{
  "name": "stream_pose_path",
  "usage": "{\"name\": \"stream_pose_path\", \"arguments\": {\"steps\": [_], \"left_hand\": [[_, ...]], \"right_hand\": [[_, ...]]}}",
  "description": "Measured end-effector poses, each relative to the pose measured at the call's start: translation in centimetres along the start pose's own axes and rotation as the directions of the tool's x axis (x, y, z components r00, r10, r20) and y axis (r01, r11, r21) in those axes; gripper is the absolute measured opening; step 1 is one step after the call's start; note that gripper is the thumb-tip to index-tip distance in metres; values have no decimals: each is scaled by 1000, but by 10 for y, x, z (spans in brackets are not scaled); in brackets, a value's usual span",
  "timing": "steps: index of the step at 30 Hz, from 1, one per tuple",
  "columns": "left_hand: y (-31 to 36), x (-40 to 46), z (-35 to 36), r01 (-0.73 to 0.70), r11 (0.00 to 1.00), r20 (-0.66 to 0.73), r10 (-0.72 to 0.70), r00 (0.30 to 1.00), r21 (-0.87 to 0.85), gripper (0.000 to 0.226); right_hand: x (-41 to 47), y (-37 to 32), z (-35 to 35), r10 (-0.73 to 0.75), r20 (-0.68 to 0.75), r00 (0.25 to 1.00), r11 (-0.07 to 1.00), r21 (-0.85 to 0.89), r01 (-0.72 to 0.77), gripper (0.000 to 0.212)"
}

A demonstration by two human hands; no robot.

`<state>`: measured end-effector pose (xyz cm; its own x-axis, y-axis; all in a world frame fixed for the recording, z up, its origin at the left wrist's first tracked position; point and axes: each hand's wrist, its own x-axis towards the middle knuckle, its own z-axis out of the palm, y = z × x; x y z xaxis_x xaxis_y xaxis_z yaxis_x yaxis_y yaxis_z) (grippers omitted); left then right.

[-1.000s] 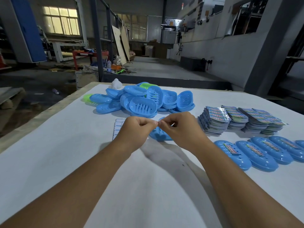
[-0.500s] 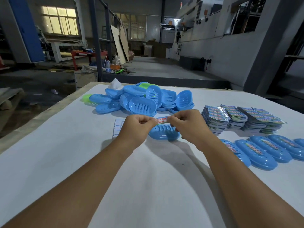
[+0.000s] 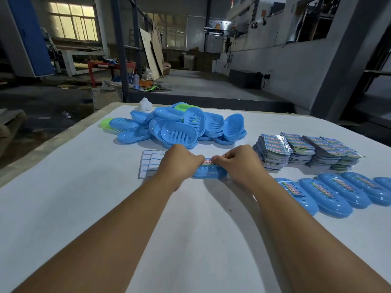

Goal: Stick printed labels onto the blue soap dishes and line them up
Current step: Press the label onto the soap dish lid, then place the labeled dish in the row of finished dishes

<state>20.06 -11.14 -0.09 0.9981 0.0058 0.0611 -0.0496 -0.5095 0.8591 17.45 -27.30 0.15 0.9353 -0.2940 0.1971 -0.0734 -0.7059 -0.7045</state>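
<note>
A blue soap dish (image 3: 208, 173) lies upside down on the white table in front of me. Across its top stretches a printed label (image 3: 208, 161) with red characters. My left hand (image 3: 179, 162) pinches the label's left end and my right hand (image 3: 237, 162) pinches its right end, both with curled fingers over the dish. A pile of unlabelled blue soap dishes (image 3: 179, 127) lies behind my hands. Several labelled dishes (image 3: 330, 192) stand in a row at the right.
Stacks of printed labels (image 3: 300, 150) sit at the right rear. A white backing sheet (image 3: 149, 163) lies left of my left hand. A green dish (image 3: 105, 123) and a small white object (image 3: 145, 104) sit by the pile. The table's left edge (image 3: 53, 140) drops to the workshop floor.
My hands have pulled apart, stretching the label out, and lowered it onto the dish in front of me.
</note>
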Motion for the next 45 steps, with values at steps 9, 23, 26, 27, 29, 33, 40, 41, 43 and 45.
{"name": "stream_pose_path", "arguments": {"steps": [9, 23, 26, 27, 29, 33, 40, 41, 43, 45], "left_hand": [[0, -1, 0, -97, 975, -62, 111, 992, 201, 29], [-15, 9, 1, -105, 994, -135, 108, 985, 29, 22], [-16, 7, 0, -106, 994, -121, 108, 987, 22, 11], [-16, 6, 0, -106, 994, -112, 106, 988, 12, 9], [-17, 5, 0, -112, 994, -98, 112, 989, 6, 7], [-18, 5, 0, -140, 990, -113, 142, 983, 26, 6], [-21, 2, -2, -248, 957, -177, 273, 946, 148, 4], [-21, 2, -3, -271, 943, -195, 308, 931, 194, 3], [-20, 4, -6, -322, 892, -227, 401, 888, 317, 5], [-21, 10, -8, -355, 822, -226, 487, 843, 445, 18]], "right_hand": [[1, -2, 5, -16, -26, 1000, 993, -118, 13, 33], [-20, -22, 9, -327, 304, 895, 913, -141, 382, 50], [-22, -23, -1, -271, 338, 901, 851, -354, 388, 55], [-22, -22, -7, -220, 324, 920, 833, -428, 350, 58], [-24, -16, -22, -80, 293, 953, 793, -560, 239, 60], [-27, -1, -57, 152, 265, 952, 752, -656, 63, 73], [-32, 5, -78, 240, 237, 941, 768, -640, -35, 44], [-30, 7, -78, 238, 224, 945, 763, -646, -39, 42], [-26, 12, -79, 230, 203, 952, 761, -647, -46, 39], [-24, 13, -78, 213, 203, 956, 764, -645, -33, 39]]}}
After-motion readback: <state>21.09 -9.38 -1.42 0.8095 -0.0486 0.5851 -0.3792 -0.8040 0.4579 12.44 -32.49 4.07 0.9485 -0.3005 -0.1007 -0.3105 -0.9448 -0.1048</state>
